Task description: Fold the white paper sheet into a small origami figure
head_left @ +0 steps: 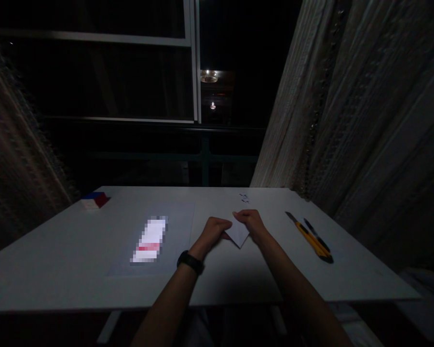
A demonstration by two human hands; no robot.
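Observation:
A small folded piece of white paper [239, 235] is held between my two hands, one corner pointing down toward me. My left hand [216, 230], below a dark wristband [190, 262], pinches its left edge with the thumb on top. On the other side my right hand [252, 222] grips the paper's right edge, its thumb near the upper corner. The fingers behind the paper are mostly hidden. To the right lie a yellow utility knife [311, 239] and a dark pen [317, 233].
On the white table [68, 255], a bright pixelated rectangle [152, 236] lies on a paper sheet [183, 221] at left. A red, blue and white block [94, 200] sits at the far left. Small dark bits [244, 198] lie near the back edge. Curtains [347, 106] hang beside the window.

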